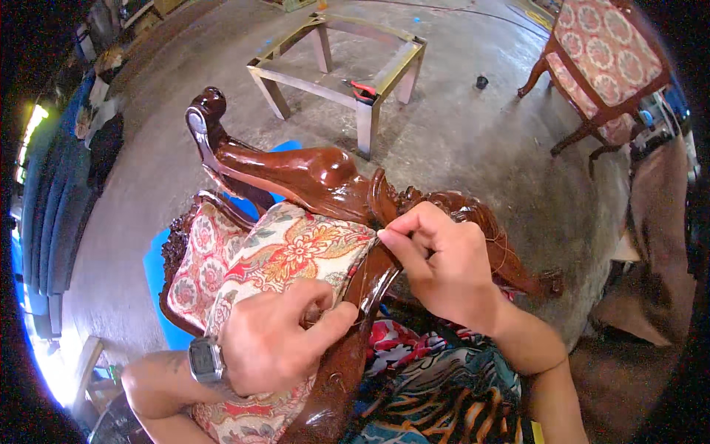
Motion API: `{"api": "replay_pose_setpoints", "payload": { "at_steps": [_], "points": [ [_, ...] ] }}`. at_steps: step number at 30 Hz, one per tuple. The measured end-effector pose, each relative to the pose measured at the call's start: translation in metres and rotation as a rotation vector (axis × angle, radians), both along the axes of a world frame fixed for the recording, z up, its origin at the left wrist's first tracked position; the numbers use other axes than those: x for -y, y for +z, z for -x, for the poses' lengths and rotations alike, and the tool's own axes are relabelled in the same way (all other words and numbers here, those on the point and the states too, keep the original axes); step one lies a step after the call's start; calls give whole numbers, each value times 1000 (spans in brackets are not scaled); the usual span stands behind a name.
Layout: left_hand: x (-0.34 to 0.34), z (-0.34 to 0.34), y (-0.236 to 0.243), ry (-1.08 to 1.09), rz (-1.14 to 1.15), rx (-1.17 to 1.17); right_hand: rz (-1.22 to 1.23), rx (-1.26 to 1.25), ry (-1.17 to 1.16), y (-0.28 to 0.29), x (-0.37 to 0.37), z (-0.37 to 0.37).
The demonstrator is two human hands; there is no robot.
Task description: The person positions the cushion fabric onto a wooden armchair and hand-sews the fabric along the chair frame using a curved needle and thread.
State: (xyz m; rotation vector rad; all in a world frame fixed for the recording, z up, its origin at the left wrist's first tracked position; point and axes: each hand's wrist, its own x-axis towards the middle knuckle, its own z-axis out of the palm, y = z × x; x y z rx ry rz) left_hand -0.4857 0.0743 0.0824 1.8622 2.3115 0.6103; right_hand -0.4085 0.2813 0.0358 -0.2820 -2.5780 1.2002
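1. The head view looks from above the chair (299, 248), from its near side, facing steeply down and somewhat forward.
2. It is close to the chair; the table frame (303, 85) appears farther, beyond it.
3. Well out from the chair, edges bend and seem rather unclear.

near chair (325, 170): partly hidden by hands (274, 344) | far chair (610, 55): top cut off
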Motion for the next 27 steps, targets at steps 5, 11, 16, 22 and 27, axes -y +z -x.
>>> {"api": "replay_pose_setpoints", "payload": {
  "at_steps": [5,11,16,22,27],
  "points": [
    [1,0,-2,9,132,28,-22,-98,-33,-5,1,4],
    [-2,2,-6,-46,96,-23,86,-170,17,-6,-5,7],
    [-3,0,-5,-52,117,-72,34,-175,24,-8,-2,8],
    [-2,0,-4,-60,148,-113,28,-150,25,-9,-2,7],
    [-3,0,-4,-68,138,-115,28,-139,9,-7,-1,6]
  ]
}}
